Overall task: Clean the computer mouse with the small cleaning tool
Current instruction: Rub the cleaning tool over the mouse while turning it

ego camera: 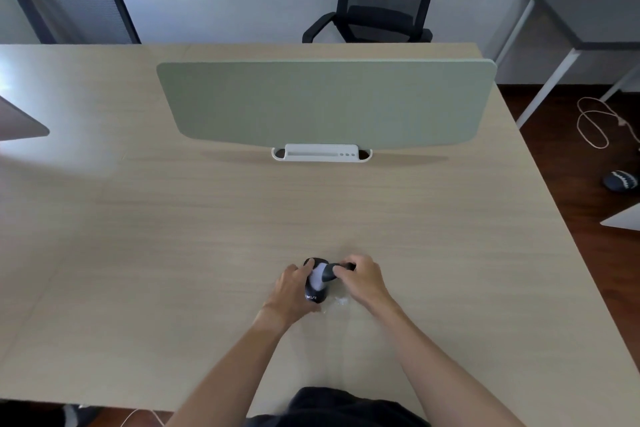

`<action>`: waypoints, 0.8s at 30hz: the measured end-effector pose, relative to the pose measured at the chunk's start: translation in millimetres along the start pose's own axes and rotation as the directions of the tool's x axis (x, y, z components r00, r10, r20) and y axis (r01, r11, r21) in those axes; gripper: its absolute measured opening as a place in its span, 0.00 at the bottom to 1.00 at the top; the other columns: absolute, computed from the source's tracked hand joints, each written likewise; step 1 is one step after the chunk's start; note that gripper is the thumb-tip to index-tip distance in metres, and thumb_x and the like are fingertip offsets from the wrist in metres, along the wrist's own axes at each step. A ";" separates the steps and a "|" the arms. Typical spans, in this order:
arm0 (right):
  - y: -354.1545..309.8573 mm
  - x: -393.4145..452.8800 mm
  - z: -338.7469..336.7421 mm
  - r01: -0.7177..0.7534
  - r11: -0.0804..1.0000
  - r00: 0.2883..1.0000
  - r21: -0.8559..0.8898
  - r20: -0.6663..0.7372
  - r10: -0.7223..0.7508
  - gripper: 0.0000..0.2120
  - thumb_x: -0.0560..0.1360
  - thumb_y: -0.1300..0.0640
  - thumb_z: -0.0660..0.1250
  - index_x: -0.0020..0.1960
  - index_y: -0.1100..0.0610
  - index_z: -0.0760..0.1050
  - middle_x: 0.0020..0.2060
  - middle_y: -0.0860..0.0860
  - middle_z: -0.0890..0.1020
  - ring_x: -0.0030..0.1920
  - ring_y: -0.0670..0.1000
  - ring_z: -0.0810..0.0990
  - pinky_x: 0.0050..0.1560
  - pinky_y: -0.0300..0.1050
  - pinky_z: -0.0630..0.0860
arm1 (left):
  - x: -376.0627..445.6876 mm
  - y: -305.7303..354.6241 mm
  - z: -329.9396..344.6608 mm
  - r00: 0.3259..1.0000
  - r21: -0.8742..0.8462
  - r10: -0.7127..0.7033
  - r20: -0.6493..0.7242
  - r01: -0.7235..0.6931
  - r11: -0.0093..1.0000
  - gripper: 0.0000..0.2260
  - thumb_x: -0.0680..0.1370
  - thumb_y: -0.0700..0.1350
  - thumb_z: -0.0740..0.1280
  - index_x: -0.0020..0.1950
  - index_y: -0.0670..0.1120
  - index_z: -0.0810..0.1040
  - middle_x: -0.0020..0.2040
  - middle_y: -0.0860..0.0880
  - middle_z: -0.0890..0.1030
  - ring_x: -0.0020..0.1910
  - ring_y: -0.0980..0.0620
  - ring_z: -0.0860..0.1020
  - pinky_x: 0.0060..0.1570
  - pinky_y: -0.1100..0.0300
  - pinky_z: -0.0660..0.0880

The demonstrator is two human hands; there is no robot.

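At the lower centre of the frame, on the pale wooden desk, the left hand grips a black computer mouse bearing white lettering near its close end. The right hand pinches a small cleaning tool, dark-handled with a pale grey-white head pressed onto the mouse's top.

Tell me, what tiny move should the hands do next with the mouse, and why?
Probably slide the cleaning tool a little along the mouse. The right hand holds the tool with its pale head already on top of the mouse, and the left hand steadies the mouse on the table, so a short wiping stroke seems the natural next step.
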State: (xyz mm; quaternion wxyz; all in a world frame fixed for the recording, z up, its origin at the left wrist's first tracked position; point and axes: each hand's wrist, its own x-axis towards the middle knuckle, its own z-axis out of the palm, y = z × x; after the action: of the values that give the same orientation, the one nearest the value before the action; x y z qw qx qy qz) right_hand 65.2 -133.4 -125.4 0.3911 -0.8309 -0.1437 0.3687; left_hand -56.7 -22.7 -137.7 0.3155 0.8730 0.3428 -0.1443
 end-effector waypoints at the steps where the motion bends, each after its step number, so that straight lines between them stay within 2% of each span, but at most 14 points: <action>1: 0.9 -0.8 0.1 0.011 1.000 1.000 -0.007 -0.023 -0.011 0.08 0.72 0.60 0.65 0.40 0.66 0.77 0.32 0.51 0.74 0.33 0.50 0.69 0.32 0.41 0.66 | 1.8 0.1 -1.7 1.000 -0.003 -0.003 -0.005 0.003 1.000 0.42 0.63 0.50 0.79 0.73 0.53 0.64 0.52 0.47 0.71 0.53 0.44 0.74 0.49 0.54 0.75; 3: 2.8 -1.6 0.0 0.053 0.997 0.992 -0.051 -0.110 -0.058 0.10 0.72 0.63 0.62 0.33 0.60 0.69 0.30 0.50 0.70 0.31 0.50 0.66 0.31 0.42 0.63 | 3.6 1.7 -3.2 1.000 0.000 -0.008 -0.005 0.008 1.000 0.41 0.61 0.50 0.79 0.71 0.51 0.65 0.52 0.47 0.71 0.52 0.43 0.74 0.45 0.54 0.75; 4: 2.8 -2.3 -0.1 0.073 0.994 0.985 -0.076 -0.152 -0.084 0.10 0.72 0.63 0.61 0.32 0.59 0.66 0.29 0.50 0.70 0.31 0.51 0.65 0.31 0.43 0.63 | 3.7 2.5 -2.7 1.000 -0.004 -0.019 -0.005 0.019 1.000 0.41 0.62 0.50 0.79 0.71 0.50 0.65 0.53 0.46 0.72 0.52 0.43 0.74 0.45 0.55 0.74; 6: -1.0 -4.4 0.8 0.079 0.996 0.980 -0.044 -0.178 -0.085 0.07 0.72 0.62 0.62 0.36 0.62 0.72 0.31 0.51 0.74 0.33 0.52 0.69 0.32 0.45 0.67 | 4.0 3.7 -0.7 0.998 -0.027 -0.058 -0.007 0.057 0.998 0.40 0.63 0.49 0.79 0.71 0.49 0.64 0.56 0.45 0.72 0.55 0.43 0.73 0.47 0.55 0.73; 8: -5.3 -8.4 3.6 0.060 0.998 0.993 0.037 -0.104 -0.056 0.06 0.72 0.62 0.65 0.40 0.64 0.77 0.32 0.51 0.76 0.34 0.50 0.72 0.33 0.40 0.68 | 5.0 5.1 0.7 0.997 -0.046 -0.081 -0.016 0.080 0.996 0.41 0.62 0.50 0.79 0.71 0.49 0.64 0.56 0.45 0.73 0.55 0.44 0.73 0.48 0.55 0.74; 10: -5.4 -13.2 7.6 0.048 0.996 0.999 0.068 -0.010 -0.048 0.05 0.72 0.62 0.66 0.37 0.60 0.77 0.30 0.49 0.75 0.32 0.49 0.71 0.28 0.34 0.66 | 5.6 7.7 0.7 0.996 -0.036 -0.091 0.001 0.091 0.995 0.43 0.61 0.51 0.80 0.71 0.48 0.64 0.56 0.44 0.73 0.56 0.44 0.72 0.48 0.54 0.75; 12: -0.3 -15.6 10.3 0.067 0.997 0.997 0.038 -0.031 -0.066 0.05 0.74 0.62 0.65 0.39 0.57 0.77 0.32 0.47 0.76 0.33 0.48 0.73 0.29 0.33 0.67 | 6.1 10.1 -0.4 0.995 0.005 -0.096 0.029 0.096 0.995 0.43 0.60 0.51 0.81 0.69 0.46 0.64 0.56 0.44 0.72 0.56 0.43 0.72 0.48 0.53 0.76; 16: 8.6 -11.1 7.9 0.080 0.983 0.976 -0.167 -0.186 -0.111 0.08 0.76 0.61 0.60 0.40 0.61 0.75 0.37 0.53 0.79 0.38 0.55 0.77 0.35 0.46 0.70 | 6.9 12.4 -6.4 0.992 0.160 -0.101 0.080 0.087 0.983 0.34 0.63 0.46 0.80 0.62 0.42 0.66 0.53 0.45 0.74 0.52 0.43 0.75 0.43 0.54 0.74; 18: 6.4 -10.8 4.3 0.067 0.987 0.975 -0.149 -0.200 -0.096 0.08 0.75 0.61 0.60 0.40 0.61 0.75 0.38 0.53 0.79 0.38 0.54 0.76 0.35 0.48 0.71 | 6.9 14.6 -8.9 0.992 0.271 -0.099 0.074 0.075 0.960 0.27 0.68 0.40 0.76 0.61 0.41 0.66 0.53 0.44 0.75 0.52 0.42 0.76 0.41 0.54 0.73; 20: 3.4 -12.6 3.6 0.064 0.995 0.982 -0.071 -0.174 -0.076 0.06 0.73 0.62 0.61 0.39 0.61 0.74 0.35 0.51 0.77 0.35 0.51 0.73 0.33 0.44 0.68 | 6.1 15.6 -9.1 0.997 0.363 -0.078 0.014 0.067 0.930 0.22 0.72 0.36 0.68 0.64 0.41 0.65 0.57 0.43 0.74 0.54 0.42 0.77 0.45 0.54 0.75; 22: 1.6 -15.1 6.9 0.059 0.998 0.990 -0.016 -0.127 -0.060 0.06 0.71 0.64 0.62 0.37 0.66 0.73 0.32 0.52 0.75 0.32 0.51 0.69 0.32 0.44 0.67 | 6.5 12.9 -7.9 0.999 0.441 -0.001 -0.049 0.023 0.897 0.29 0.72 0.33 0.66 0.71 0.46 0.61 0.60 0.43 0.70 0.55 0.44 0.75 0.47 0.54 0.76; 24: 4.0 -16.7 10.8 0.058 0.998 0.992 -0.036 -0.108 -0.061 0.06 0.70 0.65 0.61 0.38 0.68 0.72 0.31 0.54 0.74 0.32 0.53 0.69 0.32 0.46 0.68 | 8.3 8.8 -6.6 0.992 0.487 0.114 -0.053 -0.074 0.870 0.36 0.72 0.33 0.67 0.74 0.53 0.57 0.65 0.44 0.64 0.57 0.44 0.72 0.50 0.53 0.77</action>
State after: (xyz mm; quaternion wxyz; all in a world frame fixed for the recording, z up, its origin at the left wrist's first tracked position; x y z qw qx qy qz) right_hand 45.7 -138.9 -124.7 0.3955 -0.8515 -0.1527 0.3087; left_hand -44.4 -19.1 -132.6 0.0797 0.9448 0.2655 -0.1749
